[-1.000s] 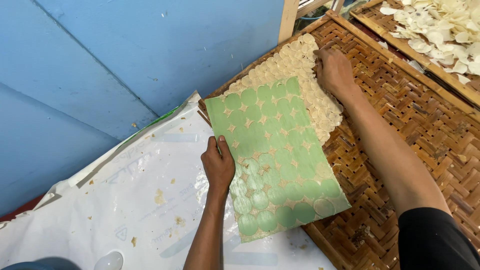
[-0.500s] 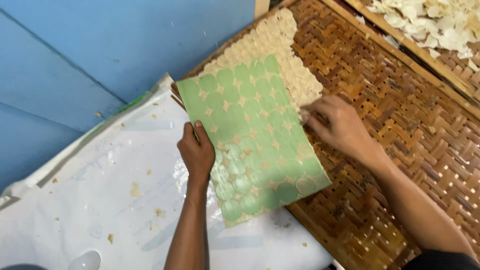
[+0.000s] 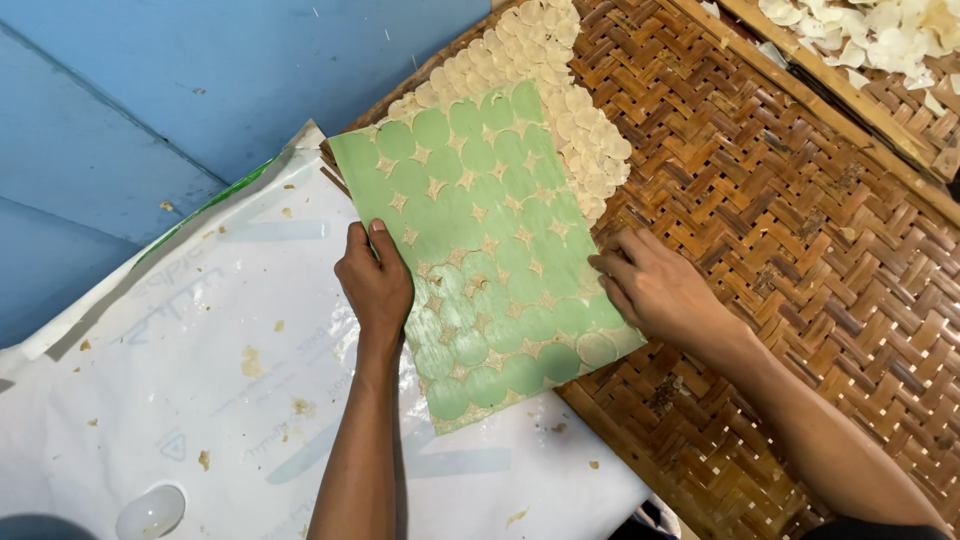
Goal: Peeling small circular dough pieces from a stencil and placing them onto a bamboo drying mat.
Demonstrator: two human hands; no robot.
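A: What is seen at the hands?

B: A green sheet [image 3: 480, 250] patterned with pressed round discs is laid half on a woven bamboo tray [image 3: 800, 250] and half on a white plastic sheet [image 3: 200, 380]. Its left edge is gripped by the left hand [image 3: 377, 285], fingers curled over the sheet. Its right edge is pressed by the right hand [image 3: 655, 290], fingers spread flat, nothing grasped.

A: And around it?

B: Cream-coloured round discs [image 3: 570, 110] are seen beneath the green sheet's far end, on the tray. Pale loose pieces [image 3: 870, 35] are heaped on a second tray, top right. A blue surface [image 3: 200, 80] is seen on the left.
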